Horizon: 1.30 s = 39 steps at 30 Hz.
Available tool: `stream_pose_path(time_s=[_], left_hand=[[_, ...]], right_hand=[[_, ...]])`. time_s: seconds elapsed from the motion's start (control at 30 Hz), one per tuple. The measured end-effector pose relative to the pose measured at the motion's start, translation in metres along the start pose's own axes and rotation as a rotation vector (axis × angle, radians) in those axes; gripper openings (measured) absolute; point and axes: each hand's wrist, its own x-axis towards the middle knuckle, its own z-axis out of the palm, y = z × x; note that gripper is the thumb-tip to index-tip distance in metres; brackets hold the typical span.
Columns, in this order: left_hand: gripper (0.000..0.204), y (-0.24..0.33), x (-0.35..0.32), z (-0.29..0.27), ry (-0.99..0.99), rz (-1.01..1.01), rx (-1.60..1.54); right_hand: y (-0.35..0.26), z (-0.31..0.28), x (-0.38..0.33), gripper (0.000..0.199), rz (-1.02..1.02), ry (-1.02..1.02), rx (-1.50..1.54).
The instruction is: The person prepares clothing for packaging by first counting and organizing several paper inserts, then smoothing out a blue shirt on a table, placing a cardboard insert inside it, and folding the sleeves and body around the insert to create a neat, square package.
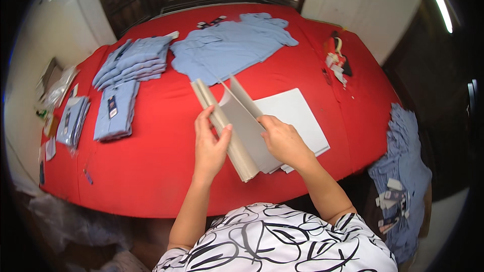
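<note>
Bent cardboard sheets (237,153), beige on one face and pale grey on the other, stand over the near middle of the red table. Around their folded left side, my left hand (210,148) is closed, thumb on the near face. My right hand (284,138) pinches the raised right edge of a sheet, which curves up between the two hands. Under and beside my right hand lies a stack of flat white sheets (302,116). Just beyond the cardboard, a light blue shirt (232,45) is spread out on the cloth.
Folded blue shirts (136,60) are piled at the far left, with a tagged folded shirt (116,113) and bagged shirts (73,121) nearer. More blue shirts (406,151) hang in a heap beyond the right edge of the red table (166,181). Small tools (337,60) lie at the far right.
</note>
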Motion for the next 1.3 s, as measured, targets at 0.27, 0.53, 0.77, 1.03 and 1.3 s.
stream_pose_path(time_s=[0.27,0.53,0.77,1.03,1.3], left_hand=[[0.06,-0.001,-0.007,-0.017,-0.065,-0.038,-0.077],[0.055,0.0,0.0,-0.023,-0.087,0.084,0.164],[0.061,-0.029,0.011,-0.032,-0.276,0.042,-0.164],[0.087,-0.076,-0.006,-0.025,-0.146,-0.297,-0.412],[0.068,-0.108,0.02,-0.065,-0.18,-0.267,-0.917]], right_hand=[[0.131,-0.03,-0.004,0.077,0.226,0.013,0.488],[0.083,-0.001,0.004,0.069,0.333,-0.048,0.311],[-0.058,0.006,0.036,0.069,0.063,-0.337,0.317],[-0.061,-0.002,0.039,0.051,0.23,-0.369,0.098],[-0.032,0.001,0.008,0.049,0.085,-0.105,0.703]])
